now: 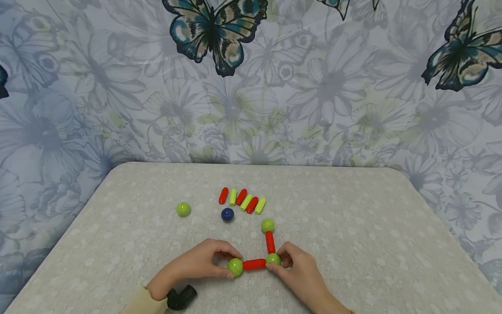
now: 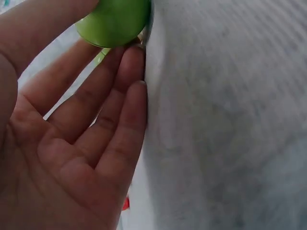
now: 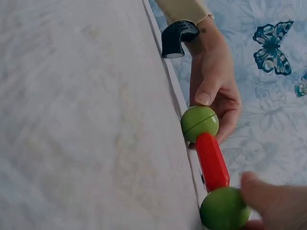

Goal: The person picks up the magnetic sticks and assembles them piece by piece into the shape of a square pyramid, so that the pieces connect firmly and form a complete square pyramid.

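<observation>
My left hand (image 1: 205,261) pinches a green ball (image 1: 235,267) between thumb and fingers, low on the cloth. From that ball a red rod (image 1: 254,264) runs right to a second green ball (image 1: 273,260), which the thumb and fingers of my right hand (image 1: 300,272) grip. Another red rod (image 1: 270,242) leads away from this corner ball to a third green ball (image 1: 268,225), so the joined pieces form an L. In the right wrist view the rod (image 3: 212,160) spans the two held balls. The left wrist view shows the left ball (image 2: 115,21) at the thumb.
Beyond the L lie several loose red and yellow-green rods (image 1: 242,197) in a slanted row. A dark blue ball (image 1: 227,214) is just in front of them, and a loose green ball (image 1: 183,209) is farther left. A black wrist device (image 1: 182,298) sits by the left cuff.
</observation>
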A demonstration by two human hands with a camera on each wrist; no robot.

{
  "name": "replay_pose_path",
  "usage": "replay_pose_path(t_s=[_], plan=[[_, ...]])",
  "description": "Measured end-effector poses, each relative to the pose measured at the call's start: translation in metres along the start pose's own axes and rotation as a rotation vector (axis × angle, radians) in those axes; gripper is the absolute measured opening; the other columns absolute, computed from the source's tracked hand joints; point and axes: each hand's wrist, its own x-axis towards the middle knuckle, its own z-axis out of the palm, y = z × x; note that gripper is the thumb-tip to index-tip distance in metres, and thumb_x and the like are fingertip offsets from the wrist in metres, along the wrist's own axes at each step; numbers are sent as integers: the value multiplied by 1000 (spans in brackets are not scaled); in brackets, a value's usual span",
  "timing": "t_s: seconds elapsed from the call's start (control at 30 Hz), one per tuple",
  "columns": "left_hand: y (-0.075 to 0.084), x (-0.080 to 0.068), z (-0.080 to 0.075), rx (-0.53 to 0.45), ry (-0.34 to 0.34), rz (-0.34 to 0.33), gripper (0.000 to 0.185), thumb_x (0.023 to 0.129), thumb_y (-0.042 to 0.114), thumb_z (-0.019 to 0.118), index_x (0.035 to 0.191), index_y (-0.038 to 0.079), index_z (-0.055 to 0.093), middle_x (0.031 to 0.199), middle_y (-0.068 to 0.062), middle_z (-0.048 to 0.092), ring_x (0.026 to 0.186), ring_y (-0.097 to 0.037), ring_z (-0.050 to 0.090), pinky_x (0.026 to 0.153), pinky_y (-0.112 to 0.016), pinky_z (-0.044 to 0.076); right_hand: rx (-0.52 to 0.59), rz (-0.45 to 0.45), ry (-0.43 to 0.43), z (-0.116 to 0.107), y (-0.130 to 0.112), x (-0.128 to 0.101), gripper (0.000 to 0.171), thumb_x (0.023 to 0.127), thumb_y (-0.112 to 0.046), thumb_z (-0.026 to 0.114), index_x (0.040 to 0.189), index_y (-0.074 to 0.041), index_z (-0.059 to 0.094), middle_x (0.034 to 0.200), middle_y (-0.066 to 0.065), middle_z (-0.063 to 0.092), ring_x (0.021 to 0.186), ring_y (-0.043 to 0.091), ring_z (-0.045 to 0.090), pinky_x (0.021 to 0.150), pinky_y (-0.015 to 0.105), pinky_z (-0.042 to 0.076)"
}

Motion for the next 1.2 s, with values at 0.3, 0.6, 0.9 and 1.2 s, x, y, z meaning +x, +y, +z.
replay_pose_path(t_s=[0.3,0.6,0.9,1.2], plan=[[-3,-1,1,-31,-2,-4,33,82,19,74,111,5,68,105,2,65,96,-12,60,84,-31,48,268,30,45,-3,29,45,30,85,-10,70,114,-4,63,111,6,63,102,19,60,86,31,48],[-7,-3,-2,-36,-31,-15,34,81,22,75,111,8,68,105,7,65,96,-10,59,84,-29,48,307,-40,-125,1,14,67,30,87,-6,67,115,2,62,111,12,62,100,27,60,86,42,47],[-7,-6,-44,-15,85,-35,31,89,14,66,115,-2,63,107,-11,65,96,-21,61,84,-33,49,327,15,-75,-5,-11,64,27,83,3,68,110,6,63,107,16,63,98,31,60,86,46,46],[-19,31,-83,59,574,-285,36,90,9,63,124,-3,57,119,-17,59,105,-29,57,86,-42,47,345,29,-67,0,-12,67,26,83,4,68,108,6,64,104,15,64,97,31,61,85,45,47]])
